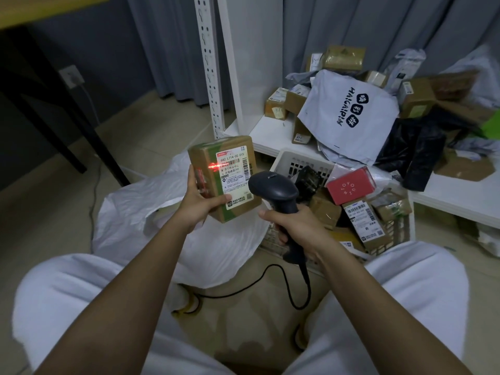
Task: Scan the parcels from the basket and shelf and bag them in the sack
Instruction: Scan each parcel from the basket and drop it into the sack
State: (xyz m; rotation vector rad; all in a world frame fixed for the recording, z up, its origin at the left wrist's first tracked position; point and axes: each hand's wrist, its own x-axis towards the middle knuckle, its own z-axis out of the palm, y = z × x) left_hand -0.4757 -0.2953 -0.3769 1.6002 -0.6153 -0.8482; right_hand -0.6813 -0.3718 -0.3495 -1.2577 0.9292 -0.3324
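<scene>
Parcel (224, 177) is getting scanned: left hand (201, 203) is gripping it above the sack (140, 212), red beam hitting label edge. Right hand (295, 226) is wrapping the scanner (278, 196) grip; basket (286, 163) just beyond. Next, prob: drop parcel into sack w/ left.

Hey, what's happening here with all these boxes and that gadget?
A seated person is scanning parcels. The left hand holds up a brown cardboard box, and the right hand grips a black barcode scanner whose red beam falls on the box's label. A white sack lies open below the box. To the right, a white basket and a low shelf hold more parcels.
</scene>
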